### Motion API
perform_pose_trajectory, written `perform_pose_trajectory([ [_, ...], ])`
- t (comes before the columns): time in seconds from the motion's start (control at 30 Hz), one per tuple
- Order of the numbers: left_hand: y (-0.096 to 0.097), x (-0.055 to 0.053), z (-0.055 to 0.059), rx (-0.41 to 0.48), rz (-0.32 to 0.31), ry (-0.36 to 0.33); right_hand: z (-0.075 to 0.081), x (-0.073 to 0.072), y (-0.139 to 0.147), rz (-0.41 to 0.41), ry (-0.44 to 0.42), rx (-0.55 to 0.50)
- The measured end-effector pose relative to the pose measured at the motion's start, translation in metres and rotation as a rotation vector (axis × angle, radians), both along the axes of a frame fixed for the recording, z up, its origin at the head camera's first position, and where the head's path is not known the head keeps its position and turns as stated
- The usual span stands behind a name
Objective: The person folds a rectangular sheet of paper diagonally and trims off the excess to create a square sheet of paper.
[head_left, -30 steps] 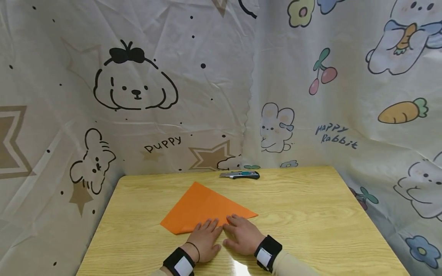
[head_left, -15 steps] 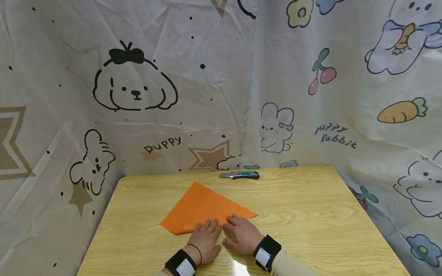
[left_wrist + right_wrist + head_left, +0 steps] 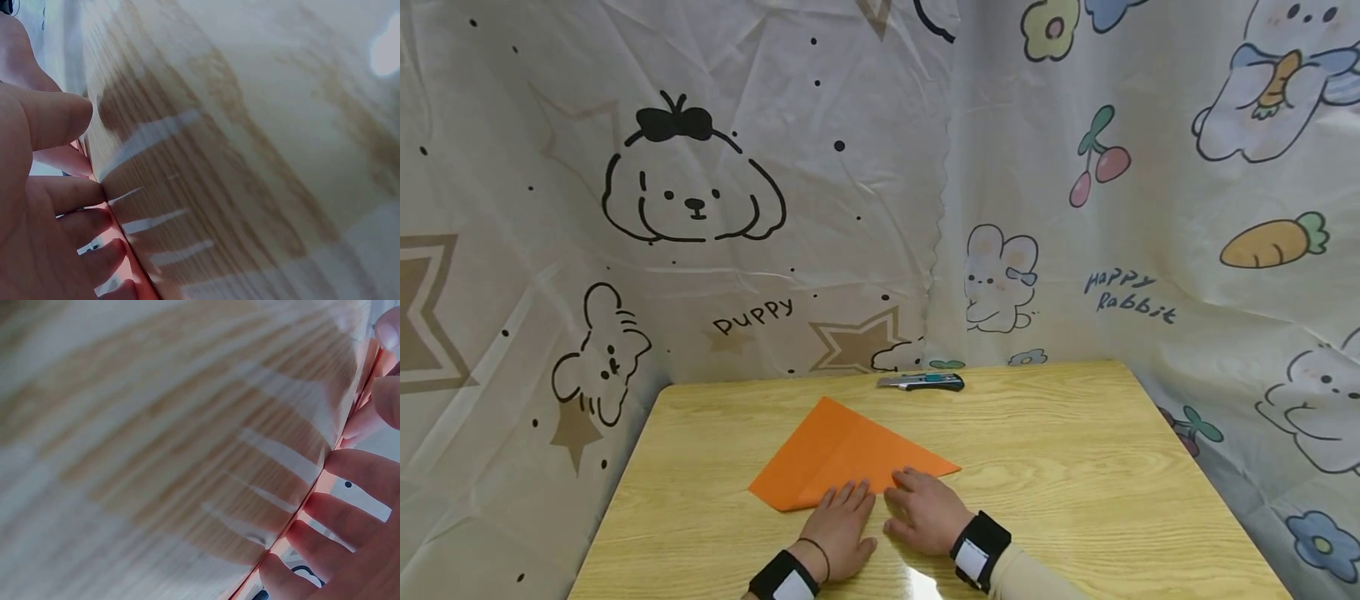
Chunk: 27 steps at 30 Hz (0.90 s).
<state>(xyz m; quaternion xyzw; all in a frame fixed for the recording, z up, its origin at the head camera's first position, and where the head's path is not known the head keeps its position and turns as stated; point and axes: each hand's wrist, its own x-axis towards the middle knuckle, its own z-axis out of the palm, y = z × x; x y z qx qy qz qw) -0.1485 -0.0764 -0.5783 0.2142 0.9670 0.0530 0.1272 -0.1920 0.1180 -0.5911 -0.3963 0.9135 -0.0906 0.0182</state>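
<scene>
An orange sheet of paper, folded to a four-sided shape, lies flat on the table. Its near edge is under both hands. The left hand rests with straight, slightly spread fingertips on that edge, left of its middle. Just to the right, the right hand touches the edge with its fingertips, the thumb on the tabletop. Neither hand grips the paper. In the left wrist view the fingers meet the paper's edge; in the right wrist view the fingers line up along it.
A utility knife with a black and teal handle lies at the table's back edge, its blade end to the left. The wood-grain table borders on printed cloth curtains at the back and both sides.
The left hand has slid slightly to the left and toward the person along the near edge. The right hand and the paper look much the same.
</scene>
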Motion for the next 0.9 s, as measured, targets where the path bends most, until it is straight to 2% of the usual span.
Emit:
perform_pose_trajectory([
  [0.27, -0.003, 0.0, -0.002, -0.007, -0.014, 0.015, -0.001, 0.001, 0.001, 0.005, 0.031, -0.015],
  [0.53, -0.011, 0.003, -0.003, -0.007, 0.004, -0.003, -0.002, 0.0, 0.001, 0.013, 0.028, -0.026],
  [0.9, -0.017, 0.006, -0.004, -0.008, 0.004, 0.013, 0.002, 0.001, 0.002, 0.025, 0.039, -0.029],
])
